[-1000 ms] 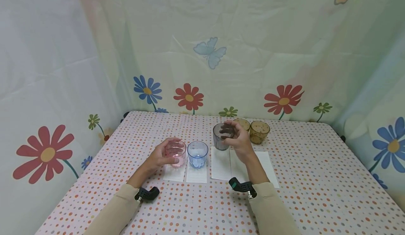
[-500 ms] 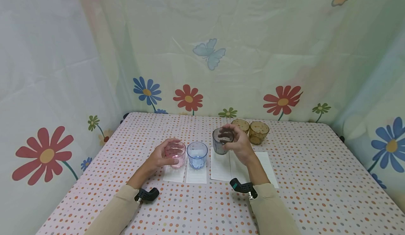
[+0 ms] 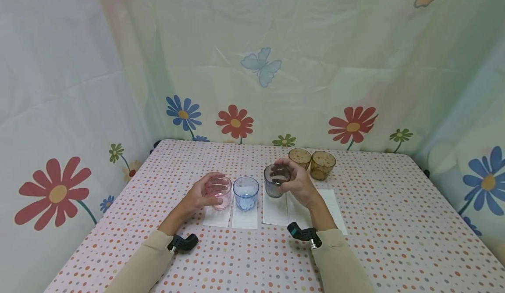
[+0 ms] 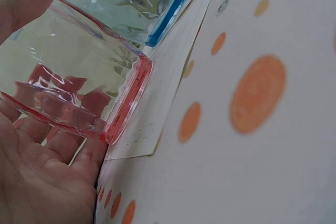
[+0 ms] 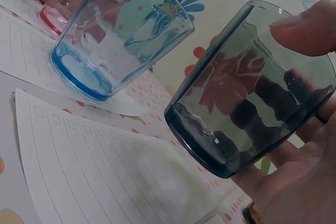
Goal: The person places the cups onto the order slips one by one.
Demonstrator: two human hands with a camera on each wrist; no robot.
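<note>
My left hand [image 3: 196,198] curls round a clear pink glass [image 3: 225,195], which stands at the top end of a lined sheet. In the left wrist view the thumb lies along one side of the pink glass [image 4: 123,103], the fingers behind it. A clear blue glass [image 3: 246,195] stands just right of it on another sheet. My right hand [image 3: 300,187] grips a smoky grey glass [image 3: 271,188], thumb on the near side and fingers round the far side. The grey glass [image 5: 210,119] is close over the top of a third lined sheet [image 5: 105,156].
Two amber glasses, one on the left [image 3: 299,154] and one on the right [image 3: 323,165], stand behind my right hand. More lined paper [image 3: 331,205] lies under my right wrist. A dotted cloth [image 3: 236,262] covers the table, with a flowered curtain [image 3: 189,43] around it.
My right hand has brought the grey glass toward me, from the far edge of the sheet to over its top part. The left hand and the pink glass have stayed in place.
</note>
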